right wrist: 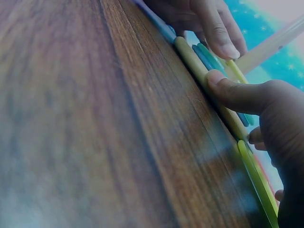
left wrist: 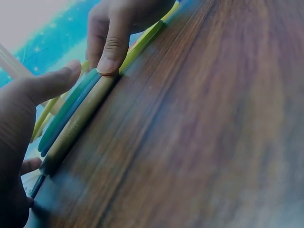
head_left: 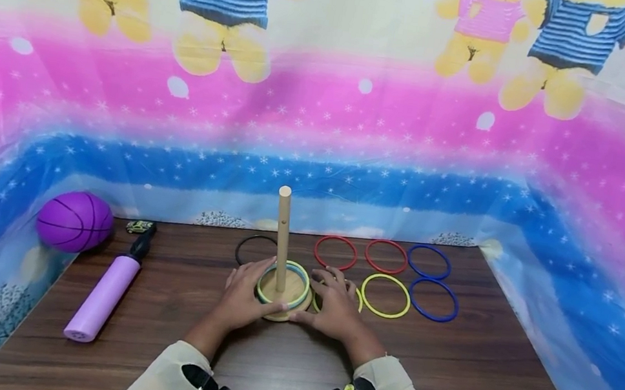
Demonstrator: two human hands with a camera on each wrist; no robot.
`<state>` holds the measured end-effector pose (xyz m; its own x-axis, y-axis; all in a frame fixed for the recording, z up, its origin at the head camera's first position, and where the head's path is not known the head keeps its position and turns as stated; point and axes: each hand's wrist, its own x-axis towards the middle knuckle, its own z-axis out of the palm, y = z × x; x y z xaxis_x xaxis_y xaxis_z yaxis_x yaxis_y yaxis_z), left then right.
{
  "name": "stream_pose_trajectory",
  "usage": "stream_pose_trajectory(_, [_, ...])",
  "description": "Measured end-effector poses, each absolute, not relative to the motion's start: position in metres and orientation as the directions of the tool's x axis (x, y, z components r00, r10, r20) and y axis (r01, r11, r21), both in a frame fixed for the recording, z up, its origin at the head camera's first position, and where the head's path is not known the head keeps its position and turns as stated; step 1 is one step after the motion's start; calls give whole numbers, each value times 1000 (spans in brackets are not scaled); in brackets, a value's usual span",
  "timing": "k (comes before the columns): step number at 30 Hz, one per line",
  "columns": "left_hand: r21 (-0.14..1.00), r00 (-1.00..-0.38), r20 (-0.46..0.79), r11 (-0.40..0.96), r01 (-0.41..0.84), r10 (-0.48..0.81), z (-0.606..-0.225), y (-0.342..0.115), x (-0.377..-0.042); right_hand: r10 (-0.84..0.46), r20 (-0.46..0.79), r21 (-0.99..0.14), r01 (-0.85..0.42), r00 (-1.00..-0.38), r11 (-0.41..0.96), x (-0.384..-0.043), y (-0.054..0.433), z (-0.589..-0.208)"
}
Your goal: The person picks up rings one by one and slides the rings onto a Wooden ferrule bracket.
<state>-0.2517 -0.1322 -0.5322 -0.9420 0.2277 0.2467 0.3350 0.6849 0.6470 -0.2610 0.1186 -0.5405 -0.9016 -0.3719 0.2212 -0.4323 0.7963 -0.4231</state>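
Note:
A wooden peg (head_left: 282,237) stands upright on a round wooden base (left wrist: 78,126). Around the peg, a teal ring (left wrist: 65,113) and a blue ring (right wrist: 205,59) lie stacked on the base. Tilted a little above them is a yellow ring (head_left: 308,285). My left hand (head_left: 242,294) holds this yellow ring from the left, its thumb at the near rim. On the opposite side, my right hand (head_left: 336,312) grips the base, with the thumb pressed on its front edge and fingers round the side. Another yellow ring (head_left: 361,300) is partly hidden under that hand.
To the right lie red rings (head_left: 336,252), a yellow ring (head_left: 386,296) and blue rings (head_left: 434,299). A black ring (head_left: 248,244) is behind the peg. On the left are a purple ball (head_left: 75,222), a lilac hand pump (head_left: 103,296) and a small toy car (head_left: 140,226).

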Motion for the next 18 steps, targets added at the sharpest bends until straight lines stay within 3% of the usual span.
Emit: stream_pose_trajectory(18, [628, -940, 221, 700, 340, 259, -533, -134, -252, -368, 207, -439, -422, -906, 793, -260, 118, -538])
